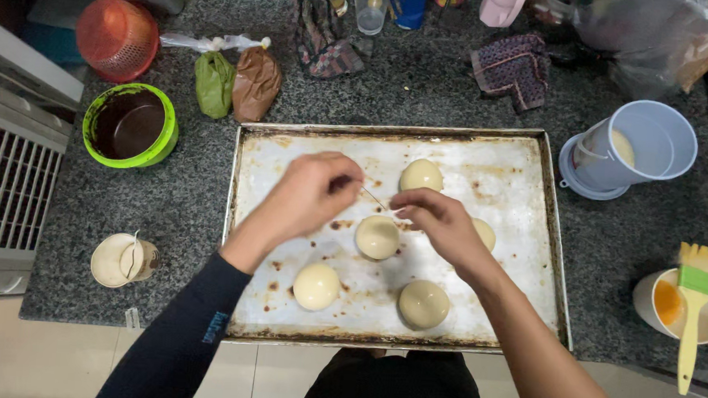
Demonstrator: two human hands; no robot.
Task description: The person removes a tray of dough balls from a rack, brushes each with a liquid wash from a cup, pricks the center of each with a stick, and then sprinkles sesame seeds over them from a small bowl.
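A worn metal baking tray (528, 160) lies on a dark granite counter and carries several pale round dough balls. My left hand (309, 192) and my right hand (434, 220) hover over the tray's middle, fingers pinched on the two ends of a thin thread or wire (373, 197) stretched between them. Right under the hands sits one dough ball (377, 236). Another dough ball (421, 175) lies just beyond them. A third dough ball (484, 234) is partly hidden by my right hand. Two more sit near the front edge.
A green bowl (131, 125) with dark filling, an orange basket (118, 39) and two filled bags (238, 84) stand at the back left. A tipped lidded container (636, 147) is at the right, a cup with a yellow brush (693, 302) at the front right, and a small cup (123, 259) at the front left.
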